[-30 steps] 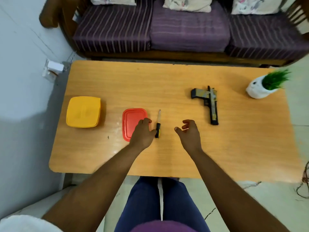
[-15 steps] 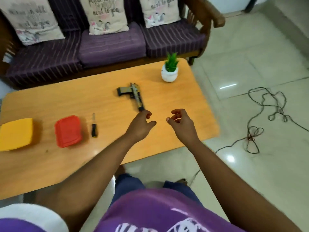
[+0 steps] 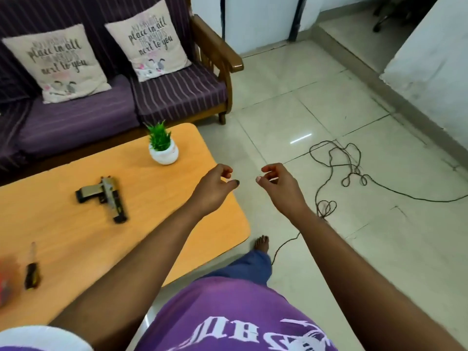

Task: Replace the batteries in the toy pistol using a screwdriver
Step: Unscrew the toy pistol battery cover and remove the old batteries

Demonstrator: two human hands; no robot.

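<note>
- On the orange wooden table (image 3: 177, 224), at the left of the view, the toy pistol (image 3: 107, 197) lies flat on its side, barrel toward the near edge, grip toward the left.
- Nearer the person and further left, the screwdriver (image 3: 31, 268) lies on the table, well apart from the pistol; black-and-yellow handle nearest, shaft pointing away.
- At the left frame edge, just beside the screwdriver handle, a red blur (image 3: 5, 285) sits on the table; too smeared to tell what it is.
- Left hand (image 3: 215, 187) hovers over the table's right edge, fingers loosely curled, thumb extended, holding nothing. It touches neither tool nor pistol.
- Right hand (image 3: 279, 184) hovers beyond the table, over the tiled floor (image 3: 316, 97); fingers loosely curled, nothing in them.
- The two hands are near one another, a small gap between the thumbs.
- A small white pot with a green plant (image 3: 163, 148) stands upright at the table's far right corner.
- Behind the table, a purple striped sofa (image 3: 177, 97) with wooden arms carries two printed cushions (image 3: 152, 39).
- A dark cord (image 3: 334, 173) lies in loose loops on the floor to the right.
- A bare foot (image 3: 262, 243) rests on the floor by the table's near corner.
</note>
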